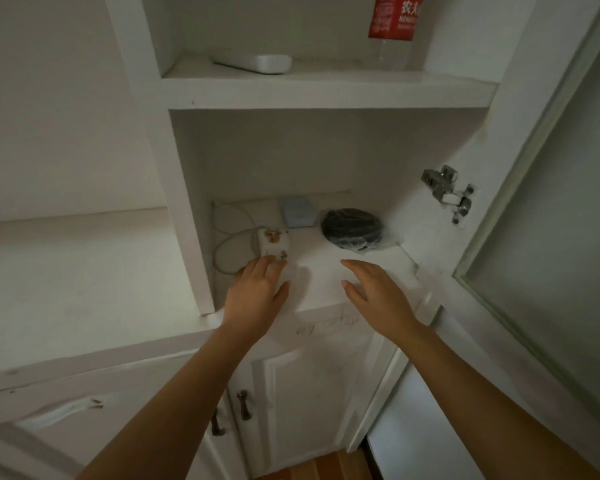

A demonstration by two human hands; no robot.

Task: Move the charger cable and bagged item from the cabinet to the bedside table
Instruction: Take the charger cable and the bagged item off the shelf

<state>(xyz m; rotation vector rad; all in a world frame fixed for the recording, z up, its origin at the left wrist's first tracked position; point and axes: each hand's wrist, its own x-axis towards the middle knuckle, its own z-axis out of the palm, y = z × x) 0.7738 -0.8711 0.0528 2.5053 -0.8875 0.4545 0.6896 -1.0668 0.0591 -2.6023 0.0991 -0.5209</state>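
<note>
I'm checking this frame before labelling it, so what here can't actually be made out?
- Bottle, head view: its top is cut off by the upper edge.
- Bagged item: dark contents unreadable through the wrinkled plastic.
- Charger cable: its near end is hidden behind the left hand.
- Blue box: too dim and small to identify.
- Right hand: hovering or touching the shelf is unclear.

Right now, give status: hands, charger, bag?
Left hand open, fingertips at charger. Right hand open, short of bag. Path clear.
</note>
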